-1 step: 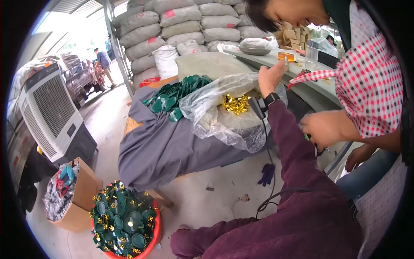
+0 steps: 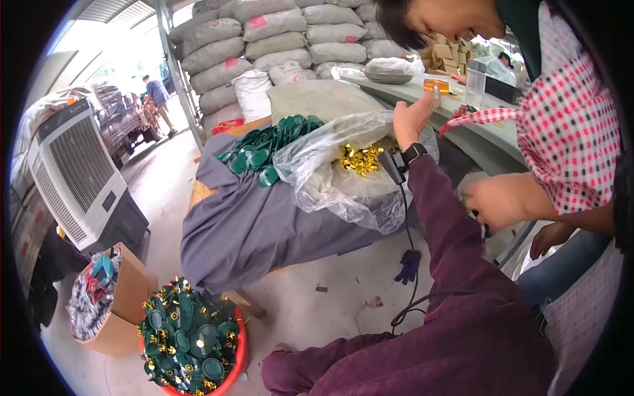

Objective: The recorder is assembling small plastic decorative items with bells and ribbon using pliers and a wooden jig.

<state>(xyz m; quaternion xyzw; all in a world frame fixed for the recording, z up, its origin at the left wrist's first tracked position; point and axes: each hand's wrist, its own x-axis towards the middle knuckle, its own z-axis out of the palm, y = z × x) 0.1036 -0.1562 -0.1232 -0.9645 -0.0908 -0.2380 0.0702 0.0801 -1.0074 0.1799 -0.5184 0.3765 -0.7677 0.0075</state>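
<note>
My right hand (image 2: 413,120) is raised past the clear plastic bag (image 2: 310,152), its fingers stretched out and apart. Nothing clear shows in its palm. A dark watch band circles that wrist, and a black corded device (image 2: 394,166) sits beside it. Shiny gold pieces (image 2: 360,160) lie in the open bag, just left of the hand. Dark green round plastic pieces (image 2: 264,146) are heaped on the grey cloth (image 2: 264,231). My left hand (image 2: 282,348) is at the lower middle, almost wholly hidden by its maroon sleeve, so its fingers do not show.
A red basin (image 2: 242,350) of green pieces with gold parts stands on the floor, by a cardboard box (image 2: 135,290) and an air cooler (image 2: 79,171). A co-worker in a checked sleeve (image 2: 561,132) leans in at right. Stacked sacks (image 2: 277,33) line the back.
The co-worker's blurred hand has shifted slightly beside my right arm. My right hand has moved very slightly left.
</note>
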